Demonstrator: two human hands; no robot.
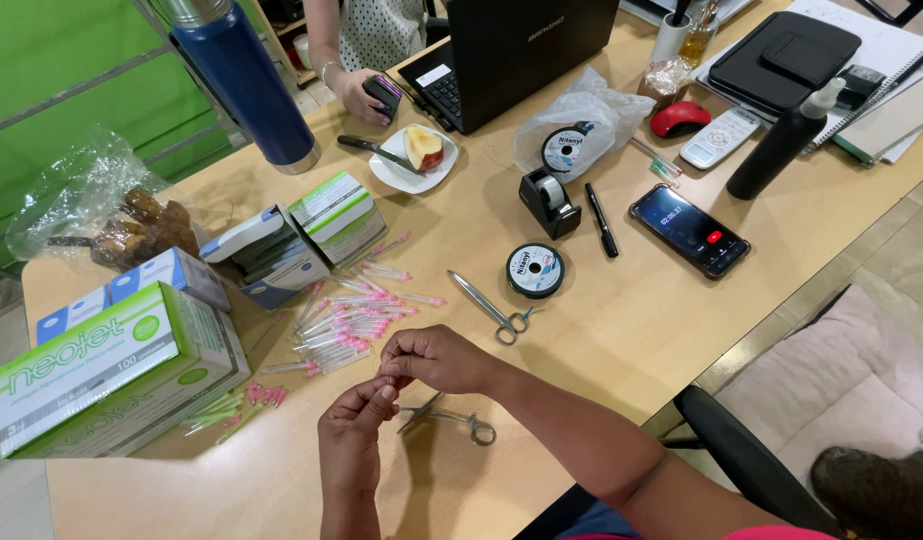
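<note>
Both hands pinch something tiny (perhaps a needle).

Bright, even overhead light; soft short shadows under the hands and the steel scissors. Mild glare on the glossy black phone screen. Wide-angle bending at edges, slight blur on the green-and-white cardboard box.

Both forearms are bare from wrist to elbow — no watch, bracelet or ring shows on the left hand or the right hand. A strip of pink-red sleeve and blue cloth — only glimpsed — shows at the lower picture edge.
</note>
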